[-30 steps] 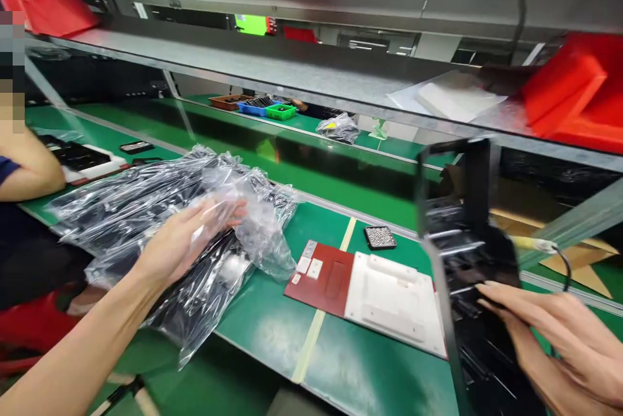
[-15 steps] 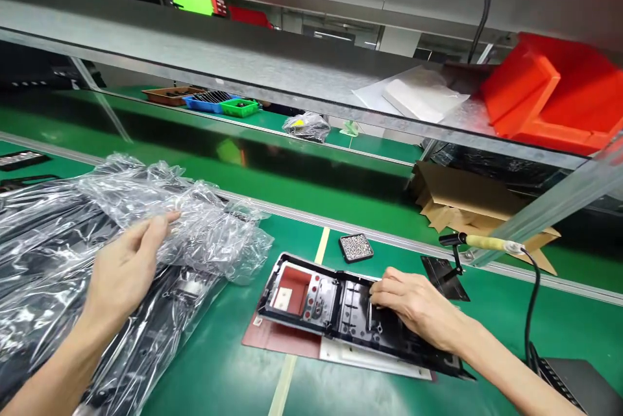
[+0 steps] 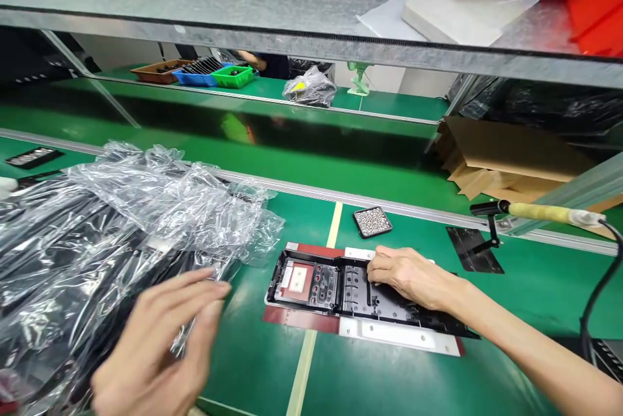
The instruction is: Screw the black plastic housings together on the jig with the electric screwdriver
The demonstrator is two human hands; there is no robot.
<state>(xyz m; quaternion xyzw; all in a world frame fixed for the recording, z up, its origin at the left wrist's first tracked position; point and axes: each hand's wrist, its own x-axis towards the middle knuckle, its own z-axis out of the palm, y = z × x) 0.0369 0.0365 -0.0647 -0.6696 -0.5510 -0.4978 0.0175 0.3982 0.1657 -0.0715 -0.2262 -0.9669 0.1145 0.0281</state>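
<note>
A black plastic housing (image 3: 357, 289), with a rectangular window at its left end, lies on a red and white fixture plate (image 3: 389, 331) on the green bench. My right hand (image 3: 406, 276) reaches over the housing's right half, its fingers bent and pinched on it; the fingertips are partly hidden. In the air at lower left is my left hand (image 3: 160, 338), its fingers stretched out and the thumb apart, with nothing in it. Clear plastic wrapping (image 3: 160, 202) over dark parts lies just behind it. Beyond the housing sits a small black tray of metal screws or similar bits (image 3: 372, 221).
A yellow-handled tool (image 3: 545, 211) rests in a stand at right, its cable hanging down. Cardboard (image 3: 516, 150) lies behind it. A metal shelf (image 3: 243, 39) crosses above the bench. Parts bins (image 3: 233, 76) stand on the far bench, near another person's arm (image 3: 253, 60).
My left hand has moved off the plastic wrapping, toward me and to the right. The housing, tilted before, now lies flatter on the fixture plate under my right hand. The camera view has dipped.
</note>
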